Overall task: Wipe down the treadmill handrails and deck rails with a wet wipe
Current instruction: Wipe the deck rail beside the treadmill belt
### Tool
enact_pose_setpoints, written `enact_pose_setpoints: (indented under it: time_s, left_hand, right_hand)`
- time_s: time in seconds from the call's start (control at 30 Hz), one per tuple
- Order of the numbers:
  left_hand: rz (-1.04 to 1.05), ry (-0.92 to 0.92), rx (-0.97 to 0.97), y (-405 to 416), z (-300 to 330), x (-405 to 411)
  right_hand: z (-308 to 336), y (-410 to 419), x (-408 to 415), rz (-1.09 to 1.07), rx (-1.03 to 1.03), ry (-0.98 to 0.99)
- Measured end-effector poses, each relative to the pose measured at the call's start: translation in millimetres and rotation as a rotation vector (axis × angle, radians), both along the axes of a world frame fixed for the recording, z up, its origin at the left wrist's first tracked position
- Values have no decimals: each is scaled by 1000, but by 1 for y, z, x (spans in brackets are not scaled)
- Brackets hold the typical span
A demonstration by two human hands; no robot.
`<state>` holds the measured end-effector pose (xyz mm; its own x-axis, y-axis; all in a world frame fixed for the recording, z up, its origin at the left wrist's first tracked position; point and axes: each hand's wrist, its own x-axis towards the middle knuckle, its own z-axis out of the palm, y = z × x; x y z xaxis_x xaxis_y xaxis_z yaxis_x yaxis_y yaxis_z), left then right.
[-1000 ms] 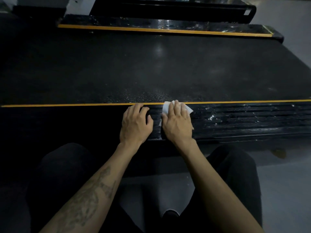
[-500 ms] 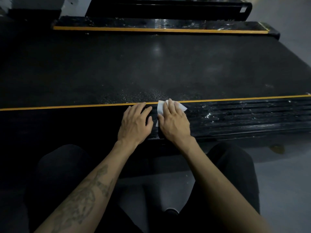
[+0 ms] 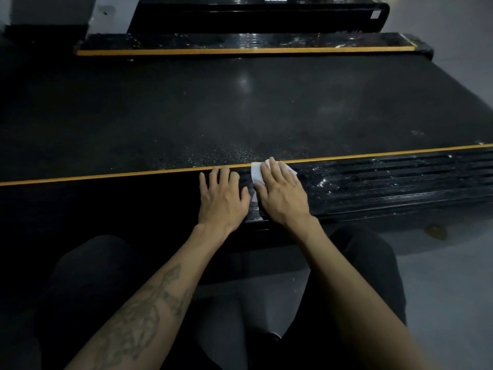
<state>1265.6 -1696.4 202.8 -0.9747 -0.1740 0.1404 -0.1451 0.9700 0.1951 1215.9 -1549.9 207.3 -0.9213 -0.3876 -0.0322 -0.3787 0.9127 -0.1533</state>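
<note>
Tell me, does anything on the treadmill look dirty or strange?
Yes. White specks and smears dot the ribbed near deck rail right of the wet wipe, and pale grit speckles the belt just beyond it.

- The right hand (image 3: 281,194), flat on the white wipe (image 3: 257,174), now sits further left along the near ribbed rail (image 3: 386,182).
- The left hand (image 3: 222,197) has also slid left, fingers more spread.

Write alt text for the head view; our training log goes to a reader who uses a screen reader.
A person's right hand presses a white wet wipe flat on the near deck rail of a treadmill, while the left hand rests flat beside it. White specks dot the ribbed rail to the right, beside the dark belt.
</note>
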Motion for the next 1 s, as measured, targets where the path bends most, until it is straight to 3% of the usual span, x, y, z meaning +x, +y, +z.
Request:
enact_pose_setpoints:
  time_s: [0.17,0.37,0.57,0.77,1.0]
  left_hand:
    - [-18,53,33,-1,-5,3]
    - [-81,33,63,0,-6,2]
    - [-95,56,78,0,-7,1]
    - [-100,80,74,-1,-9,1]
    - [-95,113,91,0,-10,1]
  right_hand:
    - [-5,0,11,-162,32,-12]
    - [-4,4,8,-31,8,2]
    - [-6,6,24,-158,35,-10]
    - [-1,10,16,-3,23,6]
    - [-8,5,49,-133,36,12]
